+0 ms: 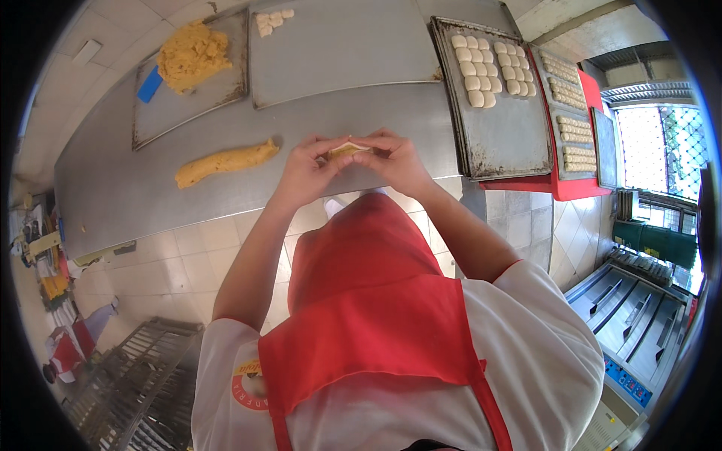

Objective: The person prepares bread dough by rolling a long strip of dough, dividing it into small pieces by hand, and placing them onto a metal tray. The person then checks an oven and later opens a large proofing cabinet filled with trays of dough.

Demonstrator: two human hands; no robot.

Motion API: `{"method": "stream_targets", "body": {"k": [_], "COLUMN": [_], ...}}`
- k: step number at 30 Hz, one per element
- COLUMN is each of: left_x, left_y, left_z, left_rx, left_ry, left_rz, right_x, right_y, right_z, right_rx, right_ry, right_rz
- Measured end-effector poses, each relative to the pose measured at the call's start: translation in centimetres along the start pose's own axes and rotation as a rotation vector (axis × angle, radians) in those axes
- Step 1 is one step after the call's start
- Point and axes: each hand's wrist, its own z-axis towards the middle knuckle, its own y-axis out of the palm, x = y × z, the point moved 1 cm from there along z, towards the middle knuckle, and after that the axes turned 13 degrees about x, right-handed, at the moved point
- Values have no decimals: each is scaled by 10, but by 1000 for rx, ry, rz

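Note:
Close in front of my red apron, both hands meet over the near edge of the metal table [316,116]. My left hand [307,168] and my right hand [404,161] pinch a small piece of pale dough [349,148] between them, with yellow filling showing in it. Fingers of both hands are curled around its edges and partly hide it. To the left of my left hand lies a long roll of yellow filling [226,163]. Farther left, a large mound of the same yellow mixture [194,56] sits on a tray [169,119], with a blue scraper [150,84] beside it.
A wide baking tray [346,52] lies ahead, with a few dough pieces [272,21] in its far left corner. At right, stacked trays [508,139] hold rows of dough balls [475,71]. Beyond stands a red table [560,186] with more filled trays. A wire rack [143,376] stands lower left.

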Motion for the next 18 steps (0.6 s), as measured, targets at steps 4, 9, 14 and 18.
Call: {"method": "stream_targets", "body": {"k": [4, 9, 14, 18], "left_x": [-30, -55, -54, -53], "left_y": [9, 46, 72, 64], "left_z": [5, -14, -45, -41], "left_rx": [80, 257, 194, 109], "left_ry": [135, 321, 367, 204], "left_rz": [394, 522, 410, 284], "right_x": [24, 58, 54, 75], "right_y": [18, 56, 54, 42], "right_z": [3, -2, -31, -36], "right_rx": [18, 191, 176, 54], "right_ry": [-155, -136, 29, 63], "right_rz": [-233, -410, -185, -76]}}
